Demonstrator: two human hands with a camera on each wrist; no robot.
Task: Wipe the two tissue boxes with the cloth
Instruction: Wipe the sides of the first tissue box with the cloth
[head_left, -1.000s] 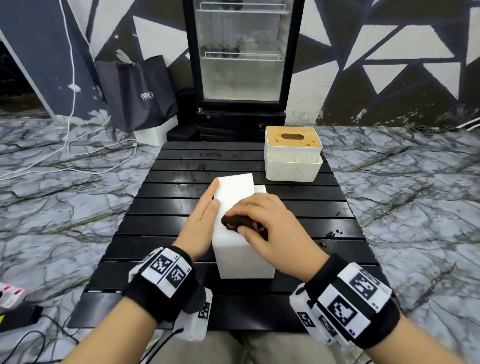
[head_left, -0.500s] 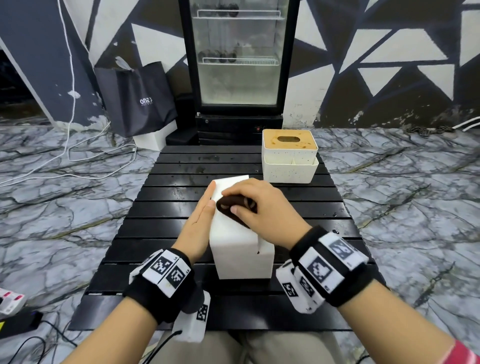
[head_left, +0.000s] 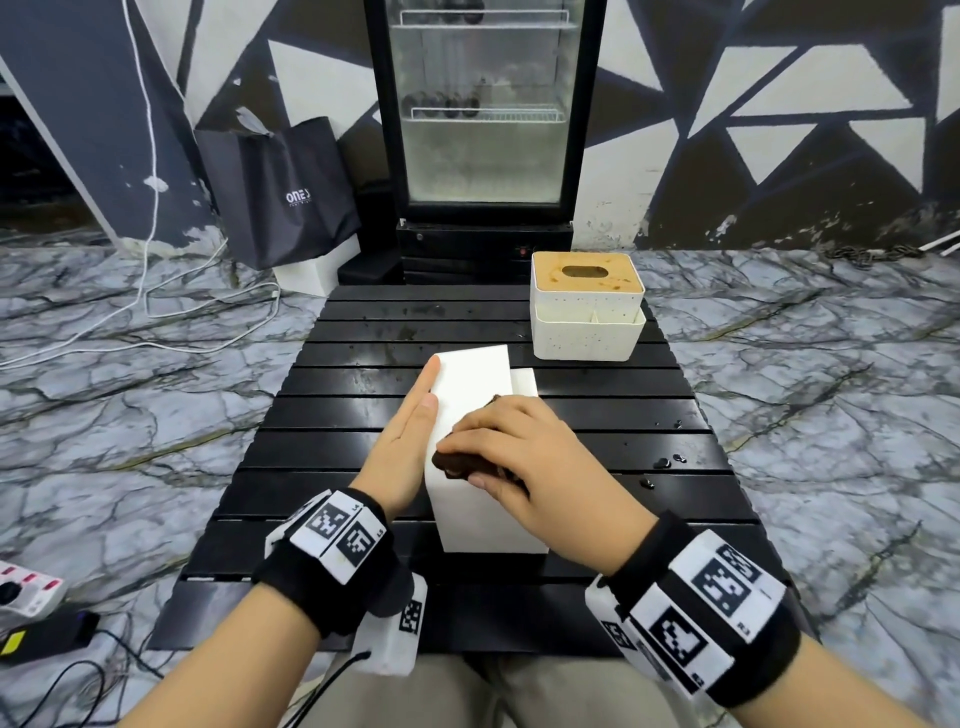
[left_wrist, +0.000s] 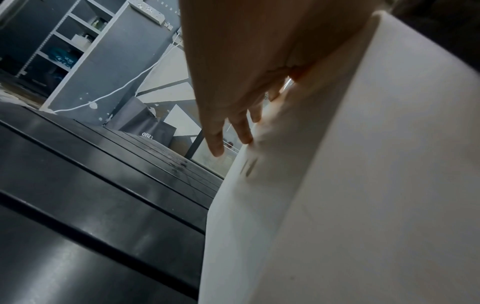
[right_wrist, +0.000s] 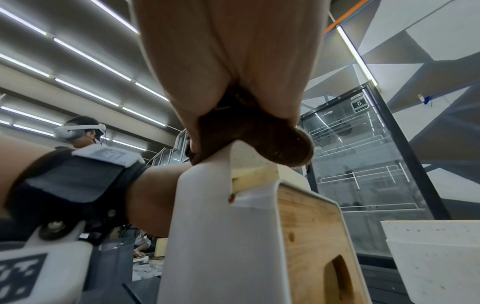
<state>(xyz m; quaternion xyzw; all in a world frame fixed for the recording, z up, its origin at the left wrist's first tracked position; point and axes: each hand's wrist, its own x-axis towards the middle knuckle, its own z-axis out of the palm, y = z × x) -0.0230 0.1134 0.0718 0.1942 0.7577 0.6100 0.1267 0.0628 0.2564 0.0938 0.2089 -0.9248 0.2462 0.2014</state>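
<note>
On the black slatted desk (head_left: 363, 431), near centre: one white tissue box (head_left: 483, 499) tipped on its side, your left hand (head_left: 402, 452) flat against its left face, your right hand (head_left: 524, 462) clamped on the brown cloth (head_left: 457, 461), rubbing its upturned face. Judged mid-wipe. Far right: second tissue box (head_left: 587, 306), upright, untouched, probably still to wipe. Contents of both boxes: not visible.
</note>
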